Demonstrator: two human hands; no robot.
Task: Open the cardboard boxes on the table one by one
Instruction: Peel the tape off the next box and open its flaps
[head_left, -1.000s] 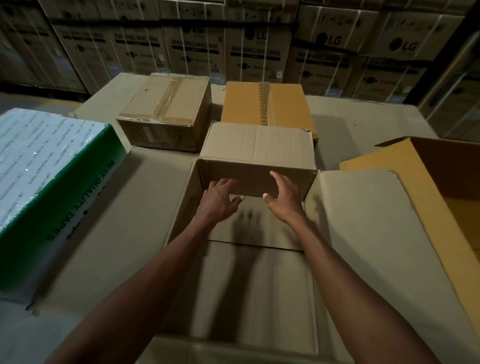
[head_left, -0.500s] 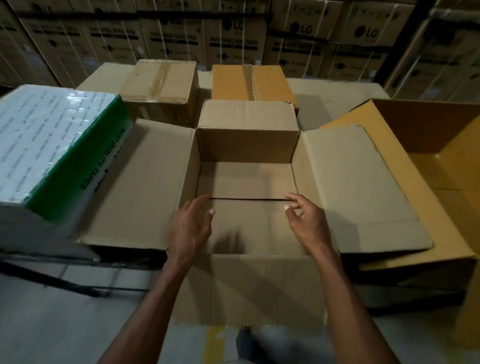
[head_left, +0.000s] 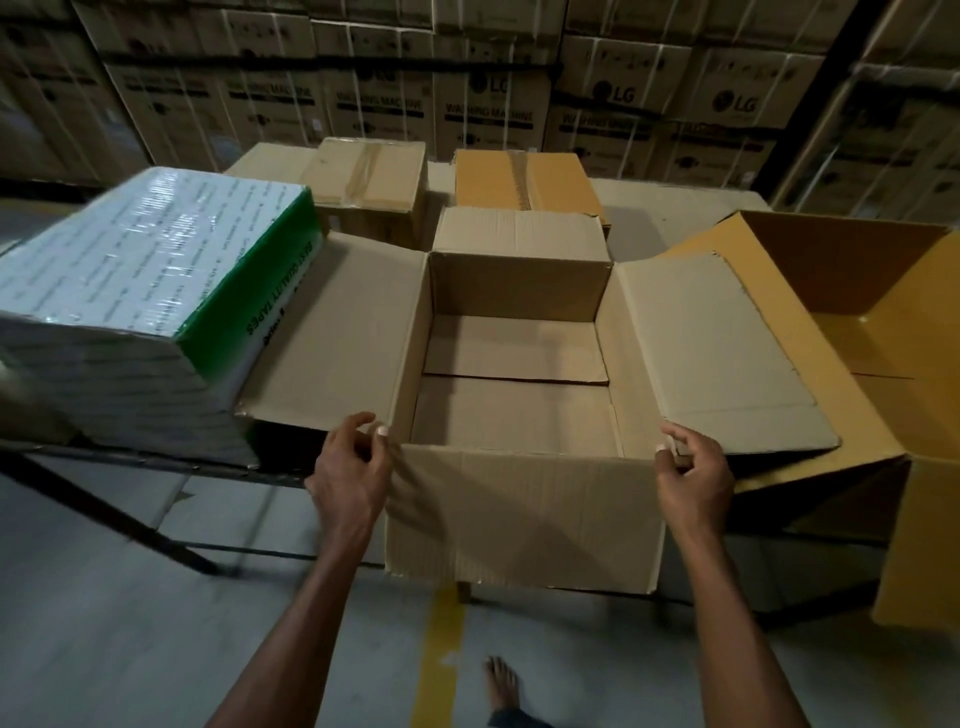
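Observation:
A brown cardboard box (head_left: 519, 291) stands open at the table's near edge, empty inside. Its side flaps lie spread left and right, the far flap stands up, and the near flap (head_left: 519, 514) hangs down over the table edge. My left hand (head_left: 349, 478) pinches the near flap's left top corner with thumb and curled fingers. My right hand (head_left: 693, 478) grips its right top corner the same way. Behind stand two taped boxes, a light brown one (head_left: 363, 176) and a yellow-brown one (head_left: 524, 176).
A green and white wrapped carton (head_left: 130, 291) sits left of the open box, under its left flap. A large yellow-brown box (head_left: 841, 270) stands open on the right. Stacked washing machine cartons (head_left: 488, 104) wall off the back. A bare foot (head_left: 501, 680) stands on the floor by a yellow line (head_left: 441, 649).
Both hands drew back from inside the box to its near corners. The near flap has folded outward and down. The view has pulled back from the table.

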